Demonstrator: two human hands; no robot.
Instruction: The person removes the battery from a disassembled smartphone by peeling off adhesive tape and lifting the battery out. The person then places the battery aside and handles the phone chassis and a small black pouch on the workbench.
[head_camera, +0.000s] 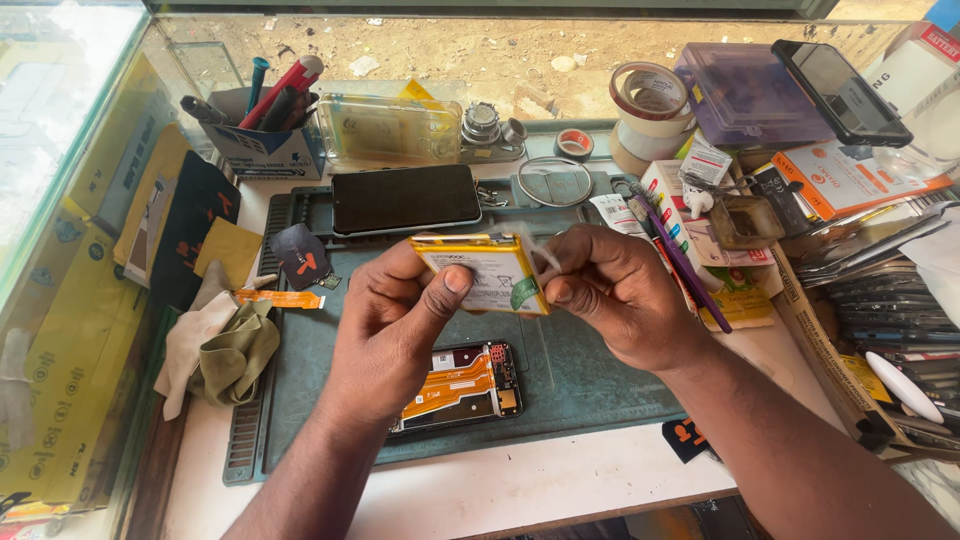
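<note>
Left hand (395, 305): I see it gripping the phone battery (482, 272).
Right hand (615, 290): pinching the battery's adhesive strip (540, 250).
Progress: battery out, above the opened phone (458, 385); strip half-peeled.

Battery (482, 272) held between L hand (395, 320) & R hand (625, 300), above the mat (580, 380). Opened phone (460, 383) lies under L hand — cloth (225, 355) further left. Closed phone (405, 198) behind both hands; tape rolls (648, 110) behind R hand.

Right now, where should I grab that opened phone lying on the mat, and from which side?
Pinch the opened phone by its long edges, coming from above: it lies flat with its insides facing up. Its left end is hidden under the left hand.
</note>
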